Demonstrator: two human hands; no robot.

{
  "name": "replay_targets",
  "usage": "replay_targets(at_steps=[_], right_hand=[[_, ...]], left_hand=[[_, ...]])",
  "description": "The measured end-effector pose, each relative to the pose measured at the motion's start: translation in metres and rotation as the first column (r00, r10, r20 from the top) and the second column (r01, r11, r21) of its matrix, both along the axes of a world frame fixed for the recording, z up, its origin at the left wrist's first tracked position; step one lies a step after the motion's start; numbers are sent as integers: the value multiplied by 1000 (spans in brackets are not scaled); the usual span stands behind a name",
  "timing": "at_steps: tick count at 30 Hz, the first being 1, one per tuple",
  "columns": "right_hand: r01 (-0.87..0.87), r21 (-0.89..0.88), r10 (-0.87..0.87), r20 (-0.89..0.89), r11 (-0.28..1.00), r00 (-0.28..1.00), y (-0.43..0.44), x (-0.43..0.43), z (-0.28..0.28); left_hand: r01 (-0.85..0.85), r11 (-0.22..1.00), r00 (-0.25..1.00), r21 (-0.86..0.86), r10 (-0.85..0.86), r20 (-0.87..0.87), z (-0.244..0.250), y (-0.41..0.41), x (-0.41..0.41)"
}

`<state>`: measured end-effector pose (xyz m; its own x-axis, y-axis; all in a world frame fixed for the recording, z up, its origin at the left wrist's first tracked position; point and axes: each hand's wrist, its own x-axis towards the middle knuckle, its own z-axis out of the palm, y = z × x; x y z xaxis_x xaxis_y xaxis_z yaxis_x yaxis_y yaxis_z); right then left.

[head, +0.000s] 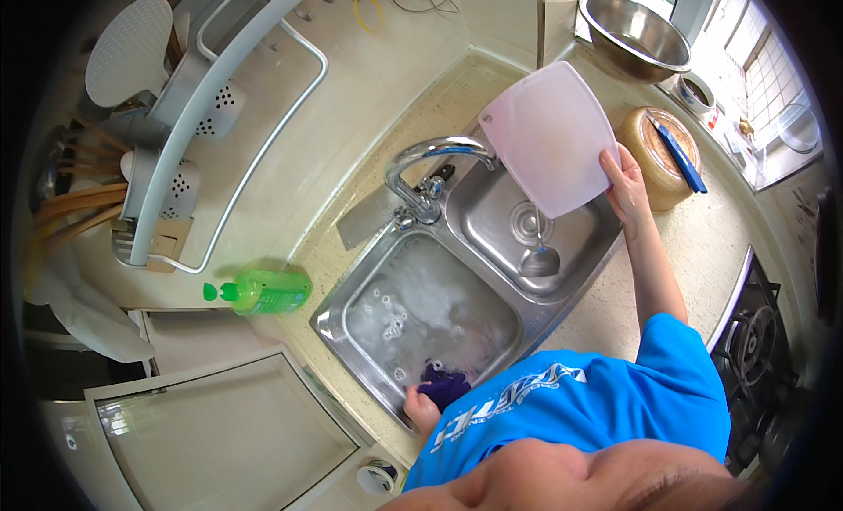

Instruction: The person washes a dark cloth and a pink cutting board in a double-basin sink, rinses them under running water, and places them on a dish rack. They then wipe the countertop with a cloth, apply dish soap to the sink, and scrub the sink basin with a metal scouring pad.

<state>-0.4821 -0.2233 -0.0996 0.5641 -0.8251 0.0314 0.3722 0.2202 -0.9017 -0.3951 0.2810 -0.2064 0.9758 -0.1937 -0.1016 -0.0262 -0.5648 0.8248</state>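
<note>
My right hand (627,180) grips the edge of a translucent pink plastic cutting board (550,139), held up over the right sink basin (474,215). Below the board a metal ladle (540,261) lies in that basin. My left hand (423,409) holds a dark purple cloth (446,387) at the near edge of the left basin (428,313), which holds cloudy water with some suds. A curved chrome faucet (421,195) stands behind the two basins, its spout beside the board's left edge.
A green dish soap bottle (273,292) lies left of the sink. A cleaver (372,215) rests behind the faucet. At right are an upturned brown bowl (635,149) with a blue-handled knife (681,159), a steel basin (632,37) and a gas stove (754,340). A utensil rack (178,142) hangs at left.
</note>
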Motion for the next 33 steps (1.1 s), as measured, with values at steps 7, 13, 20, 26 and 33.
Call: replay_targets(at_steps=[7,13,20,26,33], right_hand=[[-179,-25,178,-28,984,984,49,-50,18],[-373,-41,364,-134,927,922,112,-38,19],[-481,-73,441,-298,873,846,178,-13,-1],[-510,-100,464,-293,855,836,201,-15,-2],[-494,40,494,-140,869,858,217,-26,12]], left_hand=[[-181,936,983,-303,164,-83,53,-42,21],[-316,402,830,-859,-321,-456,126,-77,48],[-352,172,752,-920,-533,-387,135,-79,41],[-439,57,804,-896,-421,-421,98,-61,29],[-416,74,799,-906,-446,-403,103,-49,23]])
